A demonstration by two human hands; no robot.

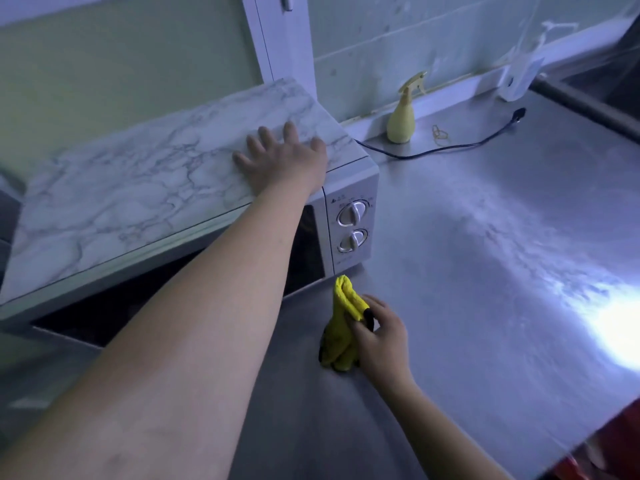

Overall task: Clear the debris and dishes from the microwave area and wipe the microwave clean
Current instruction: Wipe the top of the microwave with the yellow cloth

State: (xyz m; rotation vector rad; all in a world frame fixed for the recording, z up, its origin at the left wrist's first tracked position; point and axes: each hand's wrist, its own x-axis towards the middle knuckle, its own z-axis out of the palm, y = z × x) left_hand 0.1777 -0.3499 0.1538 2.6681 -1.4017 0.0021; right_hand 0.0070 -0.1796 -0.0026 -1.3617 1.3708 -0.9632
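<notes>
Microwave (349,216) centre-left of frame, marble-patterned top bare: no debris or dishes visible. Left hand (280,161) flat, fingers spread, holding nothing, on its top. Right hand (377,336) grips bunched yellow cloth (341,327) lower centre. Wiping likely remains.

two bare arms show, with no sleeves on them. the left hand (282,161) has no glove and no ring. the right hand (381,336) is bare too. no watch or band is on either wrist.
</notes>
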